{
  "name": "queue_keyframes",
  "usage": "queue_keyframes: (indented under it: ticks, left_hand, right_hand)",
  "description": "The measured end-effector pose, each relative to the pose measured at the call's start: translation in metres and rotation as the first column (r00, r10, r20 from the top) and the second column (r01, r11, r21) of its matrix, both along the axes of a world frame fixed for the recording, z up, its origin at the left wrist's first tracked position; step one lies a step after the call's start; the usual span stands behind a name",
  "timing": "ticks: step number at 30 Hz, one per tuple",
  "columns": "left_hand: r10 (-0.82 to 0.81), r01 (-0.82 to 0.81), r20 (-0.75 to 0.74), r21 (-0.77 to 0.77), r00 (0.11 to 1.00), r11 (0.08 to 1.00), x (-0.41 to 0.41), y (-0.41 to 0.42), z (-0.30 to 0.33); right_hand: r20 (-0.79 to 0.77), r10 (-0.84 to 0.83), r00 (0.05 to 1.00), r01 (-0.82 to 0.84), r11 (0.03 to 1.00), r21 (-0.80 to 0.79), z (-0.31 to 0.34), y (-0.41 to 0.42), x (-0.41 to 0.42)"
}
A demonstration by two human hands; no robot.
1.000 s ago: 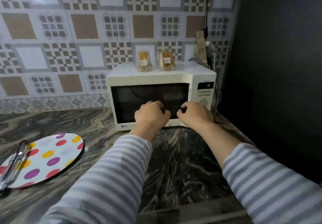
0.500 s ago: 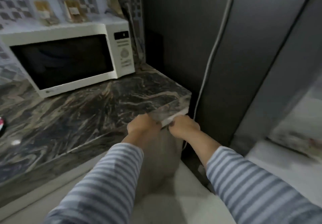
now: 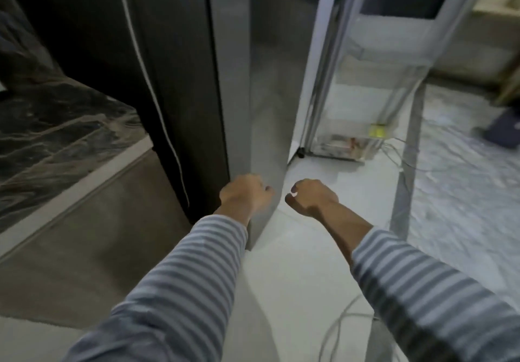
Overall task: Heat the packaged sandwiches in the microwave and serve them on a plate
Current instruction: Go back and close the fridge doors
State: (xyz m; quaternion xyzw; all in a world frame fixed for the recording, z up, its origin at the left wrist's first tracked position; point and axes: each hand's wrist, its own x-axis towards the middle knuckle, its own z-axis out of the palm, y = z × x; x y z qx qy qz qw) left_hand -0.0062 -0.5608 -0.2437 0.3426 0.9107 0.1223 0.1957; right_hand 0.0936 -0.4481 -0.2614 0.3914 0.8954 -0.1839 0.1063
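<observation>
With no sandwiches in view, left hand (image 3: 244,194) & right hand (image 3: 311,197) are hanging curled, empty, w/ fridge (image 3: 264,80) at 12.

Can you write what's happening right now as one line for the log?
view: turned from counter | left hand: curled, holding nothing | right hand: curled, holding nothing | marble counter: at left | microwave, sandwiches: out of view

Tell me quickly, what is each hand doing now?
Left hand: fingers curled, holding nothing.
Right hand: fingers curled, holding nothing.
</observation>
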Motion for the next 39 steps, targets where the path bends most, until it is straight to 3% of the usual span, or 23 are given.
queue_keyframes:
  ticks: [6,13,26,34,39]
  left_hand:
    - [-0.145,0.146,0.063,-0.013,0.987,0.989,0.066,0.102,-0.025]
    - [-0.325,0.327,0.053,-0.044,0.944,0.944,0.089,0.224,-0.037]
    - [-0.615,0.616,0.032,-0.080,0.788,0.784,0.133,0.442,-0.036]
    - [-0.644,0.647,0.064,-0.050,0.762,0.760,0.196,0.563,-0.043]
    - [-0.580,0.583,0.077,-0.029,0.811,0.812,0.254,0.652,-0.040]
  right_hand:
    - [0.028,-0.220,0.975,0.221,0.975,-0.012,-0.019,0.089,0.083]
    - [-0.018,-0.380,0.925,0.379,0.925,-0.032,-0.032,0.180,0.121]
    - [-0.048,-0.683,0.729,0.679,0.731,-0.071,-0.021,0.343,0.181]
    - [-0.049,-0.708,0.704,0.704,0.706,-0.079,-0.029,0.458,0.244]
    - [-0.035,-0.651,0.758,0.649,0.759,-0.064,-0.017,0.556,0.301]
